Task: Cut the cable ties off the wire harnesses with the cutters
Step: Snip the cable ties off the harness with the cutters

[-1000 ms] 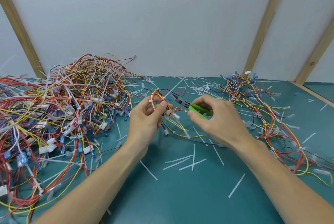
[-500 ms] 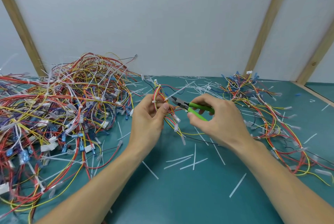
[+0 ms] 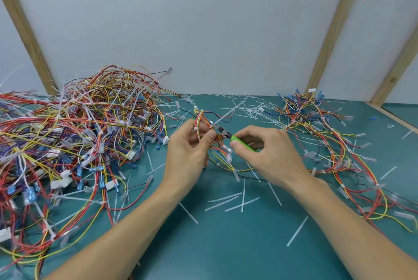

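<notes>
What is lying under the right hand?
Under the right hand lie yellow and black wires and cut ties on the mat. Anything directly beneath the palm is covered.

I see even, bright, diffuse light with faint shadows; wide-angle bending tilts the pale wooden wall battens (image 3: 329, 30), and the edges look slightly soft.

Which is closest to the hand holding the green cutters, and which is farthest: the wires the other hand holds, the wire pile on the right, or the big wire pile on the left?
From the right hand, in the head view:
1. Held wire harness, just left of the cutters.
2. Right wire pile, spread beside the wrist.
3. Big left wire pile, beyond the left hand.
</notes>
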Tool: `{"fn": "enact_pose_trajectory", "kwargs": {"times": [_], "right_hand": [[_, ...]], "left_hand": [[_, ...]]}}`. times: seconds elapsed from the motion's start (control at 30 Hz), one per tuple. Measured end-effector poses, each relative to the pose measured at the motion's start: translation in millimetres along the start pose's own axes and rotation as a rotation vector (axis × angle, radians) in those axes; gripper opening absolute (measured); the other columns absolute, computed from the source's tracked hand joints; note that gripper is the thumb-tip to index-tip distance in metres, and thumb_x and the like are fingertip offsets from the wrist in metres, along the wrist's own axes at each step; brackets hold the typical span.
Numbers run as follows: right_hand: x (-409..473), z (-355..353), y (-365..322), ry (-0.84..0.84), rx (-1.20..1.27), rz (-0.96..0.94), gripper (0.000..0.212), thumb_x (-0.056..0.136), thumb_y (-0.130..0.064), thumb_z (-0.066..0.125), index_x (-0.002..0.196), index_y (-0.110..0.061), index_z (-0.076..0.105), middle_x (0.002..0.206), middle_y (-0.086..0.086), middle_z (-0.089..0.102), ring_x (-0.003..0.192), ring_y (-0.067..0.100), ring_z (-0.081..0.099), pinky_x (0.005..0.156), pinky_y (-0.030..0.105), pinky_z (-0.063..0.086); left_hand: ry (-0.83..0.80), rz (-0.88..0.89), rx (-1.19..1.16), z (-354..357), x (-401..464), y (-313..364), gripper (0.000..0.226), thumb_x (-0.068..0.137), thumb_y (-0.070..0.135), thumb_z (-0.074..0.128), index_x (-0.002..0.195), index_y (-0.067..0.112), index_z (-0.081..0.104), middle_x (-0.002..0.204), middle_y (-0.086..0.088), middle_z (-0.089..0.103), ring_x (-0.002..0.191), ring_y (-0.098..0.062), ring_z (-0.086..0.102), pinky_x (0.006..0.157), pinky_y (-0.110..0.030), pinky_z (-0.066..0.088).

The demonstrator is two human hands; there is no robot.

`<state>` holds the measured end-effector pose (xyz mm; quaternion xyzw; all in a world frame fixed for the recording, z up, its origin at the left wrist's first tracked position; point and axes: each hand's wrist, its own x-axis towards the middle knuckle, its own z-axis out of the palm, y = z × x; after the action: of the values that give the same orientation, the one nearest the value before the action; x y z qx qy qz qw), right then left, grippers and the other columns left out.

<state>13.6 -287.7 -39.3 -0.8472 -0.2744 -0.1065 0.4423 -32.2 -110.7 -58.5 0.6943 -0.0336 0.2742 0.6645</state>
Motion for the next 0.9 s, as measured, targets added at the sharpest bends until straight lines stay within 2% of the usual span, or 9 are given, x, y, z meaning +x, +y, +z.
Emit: {"fn": "enact_pose_trajectory", "kwargs": {"times": [0.1, 0.2, 0.27, 0.37, 0.43, 0.6, 0.73, 0.9], "right_hand": [[-0.1, 0.9, 1.0, -0.024, 0.023, 0.02, 0.038, 0.077, -0.063, 0.06, 0.082, -0.029, 0.075, 0.075, -0.013, 0.076, 0.072, 0.013, 0.073, 0.077, 0.044, 0.06], [0.1, -0.2, 1.5, -0.041, 0.042, 0.033, 0.038, 0.079, -0.066, 0.06, 0.08, -0.03, 0.075, 0.074, -0.012, 0.075, 0.067, 0.016, 0.071, 0.074, 0.045, 0.06], [0.2, -1.7, 1.2, -0.043, 0.039, 0.029, 0.037, 0.08, -0.067, 0.06, 0.078, -0.033, 0.075, 0.072, -0.012, 0.075, 0.063, 0.015, 0.069, 0.071, 0.044, 0.06], [0.1, -3.0, 1.2, -0.04, 0.045, 0.033, 0.038, 0.08, -0.065, 0.062, 0.076, -0.03, 0.075, 0.067, -0.008, 0.073, 0.059, 0.016, 0.067, 0.068, 0.044, 0.059], [0.2, -3.1, 1.3, -0.037, 0.037, 0.037, 0.039, 0.079, -0.065, 0.063, 0.075, -0.028, 0.075, 0.066, -0.007, 0.073, 0.059, 0.017, 0.067, 0.067, 0.043, 0.058], [0.1, -5.1, 2.0, -0.032, 0.02, 0.046, 0.042, 0.076, -0.066, 0.062, 0.074, -0.025, 0.074, 0.064, -0.004, 0.072, 0.059, 0.018, 0.065, 0.069, 0.04, 0.057], [0.6, -5.0, 2.6, -0.037, 0.013, 0.048, 0.044, 0.076, -0.066, 0.062, 0.073, -0.024, 0.073, 0.062, -0.001, 0.071, 0.059, 0.023, 0.063, 0.067, 0.04, 0.056], [0.1, -3.7, 4.0, -0.031, 0.022, 0.049, 0.041, 0.077, -0.064, 0.064, 0.072, -0.024, 0.072, 0.057, -0.001, 0.067, 0.052, 0.018, 0.054, 0.06, 0.032, 0.048]], "left_hand": [[0.005, -0.017, 0.011, -0.5, 0.5, -2.8, 0.01, 0.098, 0.005, 0.062, 0.092, 0.002, 0.055, 0.074, -0.004, 0.074, 0.036, -0.019, 0.042, 0.035, -0.025, 0.038], [-0.002, -0.027, 0.013, -0.6, 0.8, -5.7, 0.013, 0.098, 0.006, 0.062, 0.093, -0.002, 0.053, 0.077, -0.012, 0.073, 0.037, -0.02, 0.042, 0.036, -0.026, 0.037], [-0.011, -0.007, 0.027, 0.0, 0.2, -5.4, 0.011, 0.097, 0.004, 0.062, 0.09, 0.0, 0.054, 0.073, -0.008, 0.072, 0.039, -0.014, 0.047, 0.039, -0.023, 0.04], [-0.031, 0.015, 0.026, 1.9, -0.7, -4.4, 0.013, 0.096, -0.002, 0.061, 0.087, 0.004, 0.055, 0.074, -0.005, 0.071, 0.046, 0.003, 0.057, 0.05, -0.01, 0.043], [-0.039, 0.018, 0.015, 2.6, -0.9, -4.5, 0.016, 0.096, -0.004, 0.06, 0.085, 0.006, 0.054, 0.076, -0.011, 0.07, 0.046, 0.004, 0.058, 0.05, -0.009, 0.044], [-0.044, 0.023, 0.014, 2.7, -0.9, -5.9, 0.017, 0.096, -0.004, 0.06, 0.085, 0.007, 0.054, 0.075, -0.009, 0.071, 0.046, 0.004, 0.058, 0.05, -0.008, 0.042], [-0.046, 0.023, 0.016, 2.1, -1.1, -6.3, 0.018, 0.096, -0.003, 0.06, 0.085, 0.009, 0.054, 0.077, -0.014, 0.072, 0.046, 0.005, 0.057, 0.05, -0.008, 0.042], [-0.048, 0.026, 0.013, 2.4, -1.5, -4.8, 0.019, 0.096, -0.005, 0.059, 0.084, 0.009, 0.054, 0.077, -0.017, 0.069, 0.046, 0.005, 0.056, 0.05, -0.007, 0.041]]}}
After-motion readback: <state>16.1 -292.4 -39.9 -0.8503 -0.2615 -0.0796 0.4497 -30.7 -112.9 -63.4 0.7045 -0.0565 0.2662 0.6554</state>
